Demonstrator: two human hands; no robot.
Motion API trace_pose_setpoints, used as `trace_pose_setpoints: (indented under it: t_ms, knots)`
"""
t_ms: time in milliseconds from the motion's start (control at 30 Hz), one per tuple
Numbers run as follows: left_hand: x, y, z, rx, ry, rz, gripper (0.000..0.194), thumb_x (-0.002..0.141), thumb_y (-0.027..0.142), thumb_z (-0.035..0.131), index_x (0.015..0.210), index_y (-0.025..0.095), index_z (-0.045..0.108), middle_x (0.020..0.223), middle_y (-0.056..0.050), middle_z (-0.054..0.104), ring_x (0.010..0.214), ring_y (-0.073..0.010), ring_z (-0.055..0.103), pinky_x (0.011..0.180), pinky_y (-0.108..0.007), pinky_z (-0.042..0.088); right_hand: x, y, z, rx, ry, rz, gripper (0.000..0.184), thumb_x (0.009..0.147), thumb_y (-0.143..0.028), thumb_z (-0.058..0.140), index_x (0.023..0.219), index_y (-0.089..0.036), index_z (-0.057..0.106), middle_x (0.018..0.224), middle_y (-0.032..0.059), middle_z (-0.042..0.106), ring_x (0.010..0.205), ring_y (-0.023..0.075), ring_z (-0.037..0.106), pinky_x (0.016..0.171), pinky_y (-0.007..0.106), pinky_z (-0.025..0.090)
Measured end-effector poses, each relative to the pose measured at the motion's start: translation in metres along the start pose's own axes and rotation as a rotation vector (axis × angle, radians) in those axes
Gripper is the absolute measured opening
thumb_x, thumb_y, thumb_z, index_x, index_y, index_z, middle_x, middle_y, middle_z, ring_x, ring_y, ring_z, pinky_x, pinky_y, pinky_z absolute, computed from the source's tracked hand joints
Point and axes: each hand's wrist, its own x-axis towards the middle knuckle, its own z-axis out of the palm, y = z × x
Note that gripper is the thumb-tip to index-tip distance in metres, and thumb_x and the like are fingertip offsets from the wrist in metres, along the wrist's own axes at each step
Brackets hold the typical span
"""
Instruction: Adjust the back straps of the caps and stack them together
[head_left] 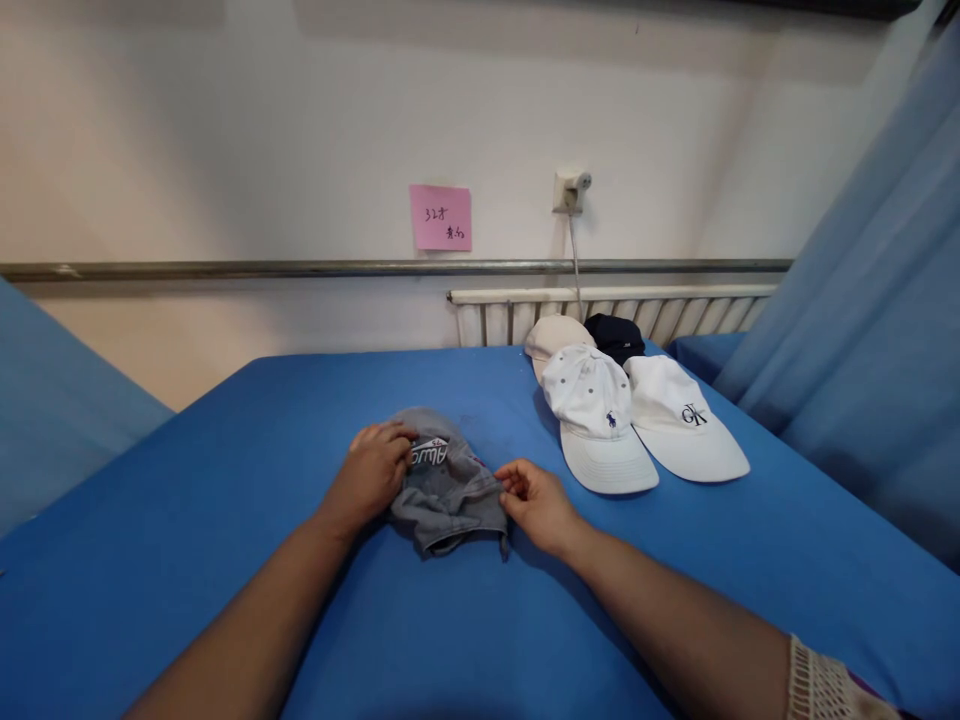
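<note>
A grey baseball cap (pixel 454 495) lies crumpled on the blue sheet, its white lettering turned upside down to me and its brim pointing away. At the cap's left side is my left hand (pixel 377 465), fingers bent over the front panel and gripping it. My right hand (pixel 536 500) pinches the fabric at the right edge between thumb and fingers. A small strap end hangs near that edge. The underside of the cap and parts of my fingertips are hidden.
Several caps are grouped at the back right: a white one with a small horse logo (pixel 592 400), a white one with black letters (pixel 682 415), a cream one (pixel 556 335) and a dark one (pixel 616 338). Behind stand a radiator (pixel 517 315) and a wall rail (pixel 300 268).
</note>
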Motion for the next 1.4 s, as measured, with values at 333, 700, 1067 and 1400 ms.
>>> trace_pose_setpoints:
  t_ms: [333, 700, 1067, 1400]
  knots:
    - [0.002, -0.016, 0.005, -0.001, 0.0, -0.392, 0.061, 0.078, 0.054, 0.064, 0.12, 0.011, 0.064, 0.124, -0.02, 0.068, 0.117, -0.0365, 0.063, 0.102, -0.046, 0.047, -0.002, -0.013, -0.009, -0.014, 0.046, -0.037, 0.031, 0.064, -0.008, 0.051, 0.089, -0.02, 0.065, 0.07, -0.0033, 0.058, 0.06, 0.011, 0.053, 0.056, 0.022, 0.044]
    - [-0.002, 0.007, 0.016, -0.909, 0.1, -0.338, 0.047, 0.067, 0.051, 0.075, 0.098, 0.016, 0.069, 0.109, -0.012, 0.075, 0.097, -0.0269, 0.07, 0.087, -0.04, 0.056, -0.005, -0.013, -0.003, 0.094, 0.077, -0.046, 0.033, 0.072, -0.015, 0.054, 0.102, -0.021, 0.066, 0.083, -0.0018, 0.061, 0.06, 0.009, 0.052, 0.055, 0.021, 0.043]
    - [-0.007, 0.033, -0.007, -0.231, -0.143, -0.183, 0.049, 0.088, 0.056, 0.043, 0.066, 0.02, 0.066, 0.063, 0.0, 0.066, 0.062, -0.0191, 0.06, 0.058, -0.027, 0.041, 0.008, -0.011, -0.016, 0.233, 0.277, -0.004, 0.025, 0.072, -0.027, 0.059, 0.095, -0.019, 0.065, 0.085, 0.0013, 0.067, 0.068, 0.0144, 0.06, 0.063, 0.026, 0.048]
    - [-0.002, 0.007, 0.032, -0.213, -0.018, -0.039, 0.064, 0.087, 0.04, 0.048, 0.144, 0.011, 0.045, 0.152, -0.016, 0.047, 0.141, -0.0298, 0.043, 0.117, -0.049, 0.033, 0.009, -0.009, -0.017, 0.045, 0.257, -0.012, 0.026, 0.073, -0.024, 0.053, 0.091, -0.019, 0.07, 0.077, 0.0007, 0.066, 0.055, 0.0123, 0.05, 0.053, 0.024, 0.041]
